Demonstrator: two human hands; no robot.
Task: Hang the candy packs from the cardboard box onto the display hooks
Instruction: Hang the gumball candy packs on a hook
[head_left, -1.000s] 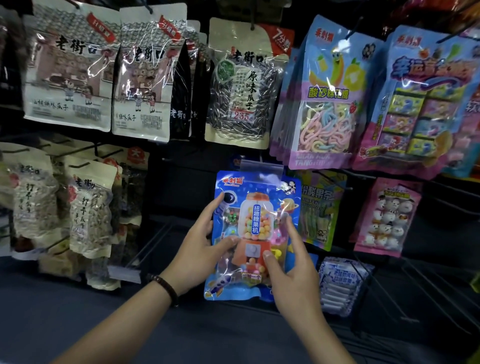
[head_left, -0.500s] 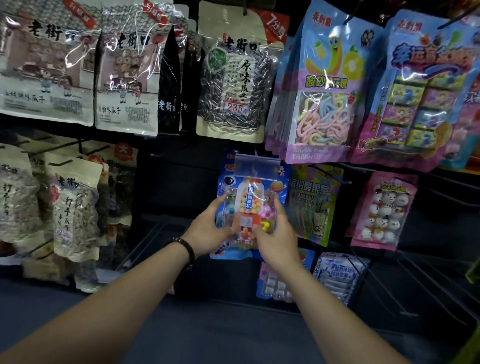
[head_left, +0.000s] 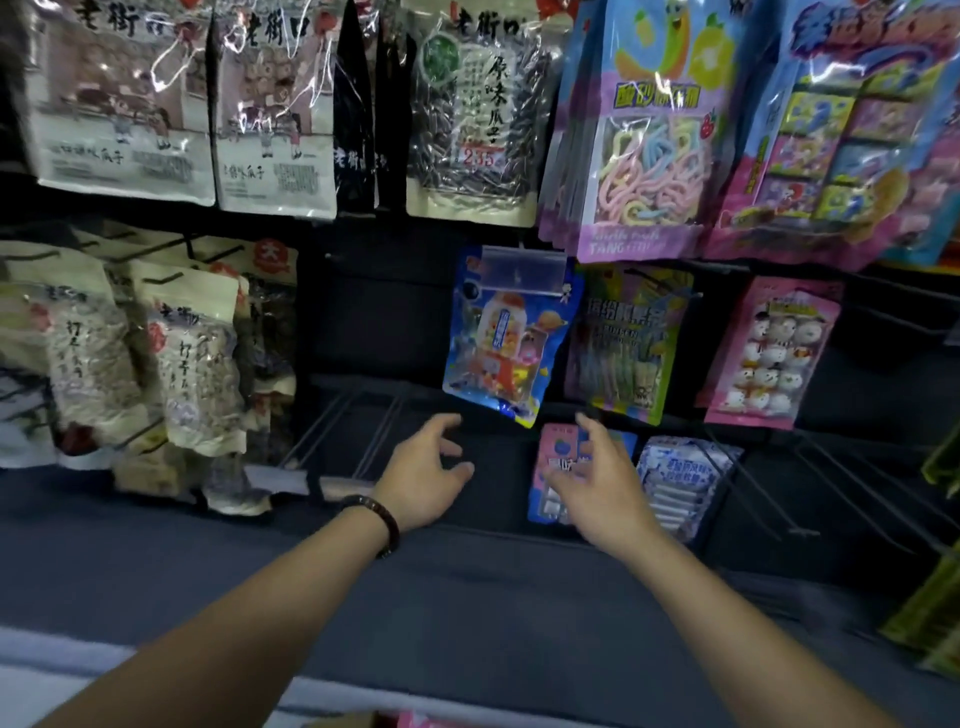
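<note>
A blue candy pack (head_left: 506, 338) with a gumball-machine picture hangs on a display hook behind a clear price tag holder (head_left: 522, 270), tilted a little. My left hand (head_left: 426, 475) hovers below and left of it, fingers loosely spread, holding nothing. My right hand (head_left: 605, 483) hovers below and right of it, also empty, in front of a pink-and-blue pack (head_left: 550, 467). At the bottom edge a corner of the cardboard box (head_left: 343, 721) shows with something pink (head_left: 426, 721) inside.
Seed bags (head_left: 192, 353) hang at left and across the top row. Colourful candy packs (head_left: 649, 135) hang top right; a green pack (head_left: 626, 343) and a pink pack (head_left: 774, 353) hang right of the blue one. Bare wire hooks (head_left: 343, 431) jut out left of my left hand.
Both hands held the blue pack up at the hook; now they have let go and dropped below it. The pack stays hanging on the hook.
</note>
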